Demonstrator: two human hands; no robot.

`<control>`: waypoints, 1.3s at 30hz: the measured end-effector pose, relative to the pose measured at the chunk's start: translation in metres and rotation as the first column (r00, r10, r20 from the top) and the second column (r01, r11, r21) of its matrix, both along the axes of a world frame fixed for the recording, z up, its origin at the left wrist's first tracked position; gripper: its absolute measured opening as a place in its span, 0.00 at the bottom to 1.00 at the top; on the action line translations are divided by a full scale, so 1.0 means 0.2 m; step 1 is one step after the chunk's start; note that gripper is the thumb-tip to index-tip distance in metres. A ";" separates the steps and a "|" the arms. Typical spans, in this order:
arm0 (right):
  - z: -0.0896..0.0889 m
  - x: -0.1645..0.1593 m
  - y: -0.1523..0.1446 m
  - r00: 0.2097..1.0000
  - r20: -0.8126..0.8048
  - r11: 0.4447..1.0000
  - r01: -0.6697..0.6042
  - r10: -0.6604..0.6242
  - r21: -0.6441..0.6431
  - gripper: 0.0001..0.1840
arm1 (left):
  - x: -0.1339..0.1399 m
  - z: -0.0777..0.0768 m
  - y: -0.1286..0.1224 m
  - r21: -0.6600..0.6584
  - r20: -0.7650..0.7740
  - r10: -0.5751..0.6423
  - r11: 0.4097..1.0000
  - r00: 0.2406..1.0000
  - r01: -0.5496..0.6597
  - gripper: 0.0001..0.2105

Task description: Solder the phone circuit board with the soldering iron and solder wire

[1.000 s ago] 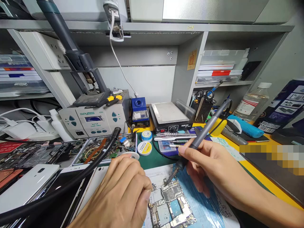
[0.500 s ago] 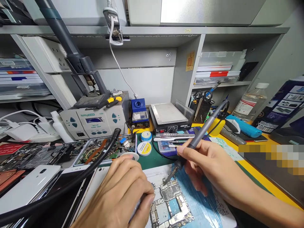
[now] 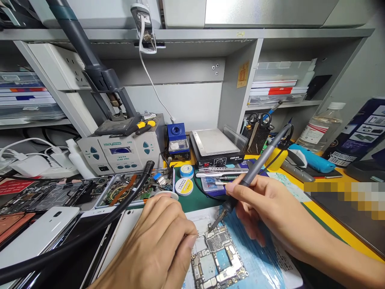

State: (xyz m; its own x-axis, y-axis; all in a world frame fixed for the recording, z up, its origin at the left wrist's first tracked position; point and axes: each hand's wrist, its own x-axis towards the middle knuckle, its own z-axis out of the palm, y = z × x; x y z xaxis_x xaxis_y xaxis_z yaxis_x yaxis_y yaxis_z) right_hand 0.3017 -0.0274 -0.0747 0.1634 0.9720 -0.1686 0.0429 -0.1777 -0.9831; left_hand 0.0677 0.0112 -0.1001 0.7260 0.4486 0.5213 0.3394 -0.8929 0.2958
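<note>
My right hand grips a grey soldering iron like a pen, its tip down at the upper edge of a phone logic board. The board lies flat on a blue sheet, its cut-out showing blue beneath. My left hand is closed, thumb and forefinger pressed together at the board's left edge; whatever it may hold is hidden behind the fingers. Partly covered by its knuckles is a white round lid or disc.
A hot-air station stands at back left, its black hose crossing over several phones. Behind the board are flux tins, a tray of parts and a heating plate. A bottle stands at right.
The view has shifted slightly, moving the scene a little to the right. Both hands keep their grips, and the iron's tip stays at the same part of the board.
</note>
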 end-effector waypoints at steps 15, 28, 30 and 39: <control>-0.02 0.00 -0.01 1.000 -0.023 1.000 0.009 -0.008 0.030 0.19 | 0.03 0.04 0.03 0.070 -0.131 -0.014 0.997 0.991 0.024 0.11; -0.01 0.00 -0.01 1.000 0.003 1.000 -0.007 0.007 0.031 0.20 | 0.02 0.04 0.02 0.206 -0.183 0.019 0.978 0.983 0.020 0.10; -0.01 0.00 -0.01 1.000 0.014 1.000 -0.007 0.007 0.022 0.20 | 0.02 0.04 0.02 0.207 -0.189 0.023 0.978 0.982 0.017 0.10; -0.01 0.00 -0.01 1.000 0.005 0.999 0.001 -0.001 0.033 0.18 | 0.01 0.05 0.01 0.243 -0.177 0.026 0.970 0.984 0.018 0.09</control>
